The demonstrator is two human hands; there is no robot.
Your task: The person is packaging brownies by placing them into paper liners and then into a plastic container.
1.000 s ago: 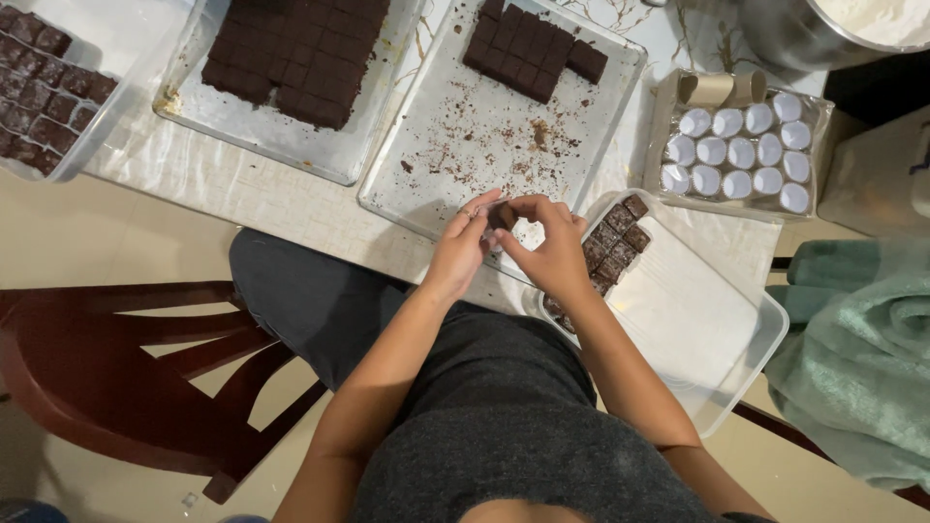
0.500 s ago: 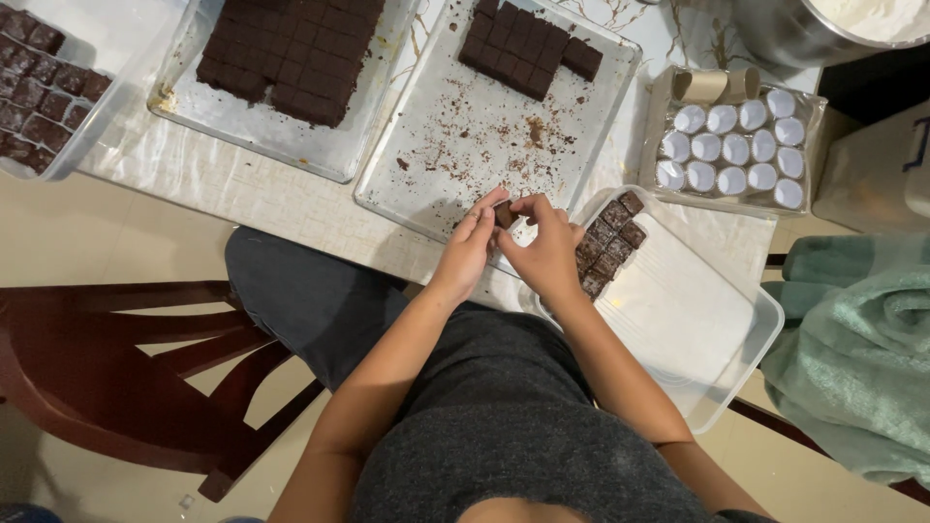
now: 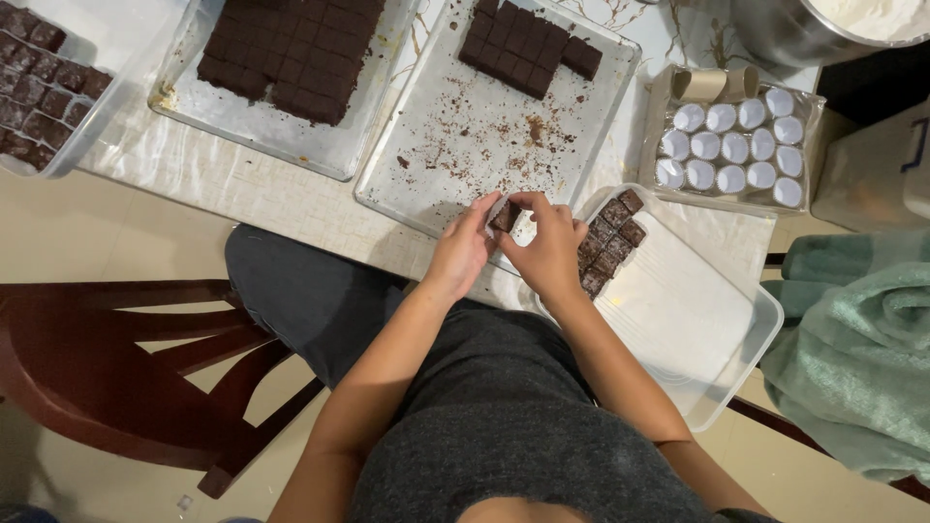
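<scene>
Pinching brownie square between both hands; left hand fingertips grasp left edge, right hand grasps right; plastic container lies just right.

Small dark brown brownie square with a bit of clear wrap at its upper left edge, pinched between the fingers of the left hand and the right hand. It is held just above the near edge of the metal baking tray, tilted, just left of the clear plastic container that holds wrapped squares.
</scene>
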